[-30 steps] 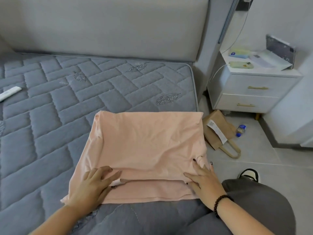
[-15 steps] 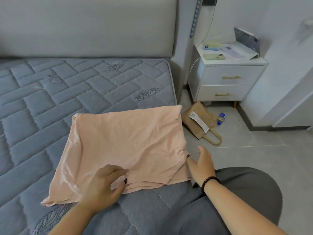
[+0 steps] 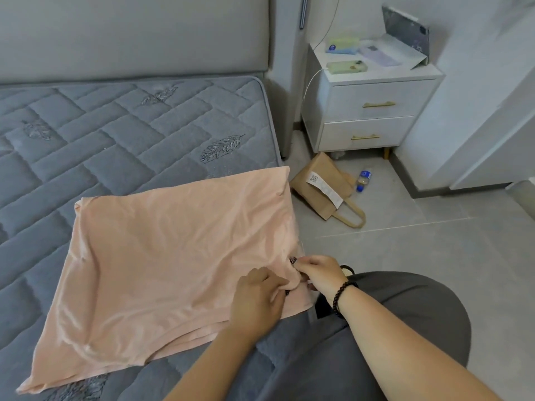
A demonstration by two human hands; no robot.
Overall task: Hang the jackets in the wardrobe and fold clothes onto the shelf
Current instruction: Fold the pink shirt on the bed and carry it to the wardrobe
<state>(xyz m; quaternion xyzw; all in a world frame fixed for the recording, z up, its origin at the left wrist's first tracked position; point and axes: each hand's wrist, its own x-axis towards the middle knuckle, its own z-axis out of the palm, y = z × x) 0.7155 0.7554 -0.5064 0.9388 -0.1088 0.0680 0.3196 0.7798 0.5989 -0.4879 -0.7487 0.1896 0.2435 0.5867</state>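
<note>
— Peach-pink folded cotton garment (image 3: 173, 256): who has it at the fingers?

— Both hands, at its near right corner. The right hand (image 3: 318, 274) pinches a raised fold of the cloth between thumb and curled fingers; the left hand (image 3: 257, 299) sits just beside it, fingers curled into the same bunched fold, the two hands almost touching.

— And the rest of the garment?

— It lies flat in layers on the grey quilted mattress (image 3: 115, 134), along the mattress's right edge near its front, the far right corner of the cloth reaching just over that edge.

— What lies beyond?

— A dark bead bracelet (image 3: 338, 296) circles the right wrist. On the grey tiled floor (image 3: 434, 250) beside the bed lie a brown paper bag with a white label (image 3: 321, 186) and a small plastic bottle with a blue cap (image 3: 363, 179). Farther back stands a white two-drawer bedside cabinet with gold handles (image 3: 373, 111).
</note>
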